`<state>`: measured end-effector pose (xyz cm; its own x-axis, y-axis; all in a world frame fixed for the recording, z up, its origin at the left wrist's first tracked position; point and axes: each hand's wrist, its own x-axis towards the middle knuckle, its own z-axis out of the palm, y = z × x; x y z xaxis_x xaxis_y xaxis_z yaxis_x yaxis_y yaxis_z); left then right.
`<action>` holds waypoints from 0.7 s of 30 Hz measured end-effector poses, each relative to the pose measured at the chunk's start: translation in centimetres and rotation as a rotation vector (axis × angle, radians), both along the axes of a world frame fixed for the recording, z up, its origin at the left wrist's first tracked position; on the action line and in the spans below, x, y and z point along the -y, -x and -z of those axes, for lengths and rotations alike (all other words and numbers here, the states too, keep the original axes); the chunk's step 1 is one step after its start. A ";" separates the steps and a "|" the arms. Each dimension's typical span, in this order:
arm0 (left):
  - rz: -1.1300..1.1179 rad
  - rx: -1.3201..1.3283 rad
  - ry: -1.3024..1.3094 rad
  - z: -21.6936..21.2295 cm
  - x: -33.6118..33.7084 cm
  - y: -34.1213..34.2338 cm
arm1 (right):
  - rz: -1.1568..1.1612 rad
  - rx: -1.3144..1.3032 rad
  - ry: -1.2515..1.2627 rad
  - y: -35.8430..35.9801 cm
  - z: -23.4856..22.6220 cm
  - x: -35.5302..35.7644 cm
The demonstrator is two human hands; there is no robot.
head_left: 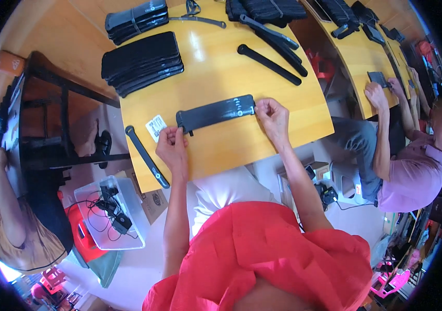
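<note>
A wide, flat black band (217, 113) with small white print lies stretched across the table before me. My left hand (173, 147) pinches its left end, where a small black tab sticks out below. The fingers of my right hand (274, 122) are closed on its right end. Beside my left hand lies a white printed label (155, 127). Further left, a narrow black strap (147, 157) with a slotted end runs along the table's edge. Beyond the band stands a stack of similar black bands (140, 59).
The yellow table (216, 67) also bears a tied bundle of bands (135, 22), loose straps (269, 65) and a dark pile (267, 10). A clear bin (130, 228) with cables stands on the floor at left. Co-workers sit at left (29, 228) and right (410, 176).
</note>
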<state>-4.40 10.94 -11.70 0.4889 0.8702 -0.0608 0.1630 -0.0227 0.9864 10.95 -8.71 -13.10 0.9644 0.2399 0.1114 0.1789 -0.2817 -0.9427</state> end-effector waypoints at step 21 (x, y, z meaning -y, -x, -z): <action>0.003 0.059 0.033 0.2 0.2 -0.1 | -0.001 0.028 -0.050 -0.3 0.3 -0.1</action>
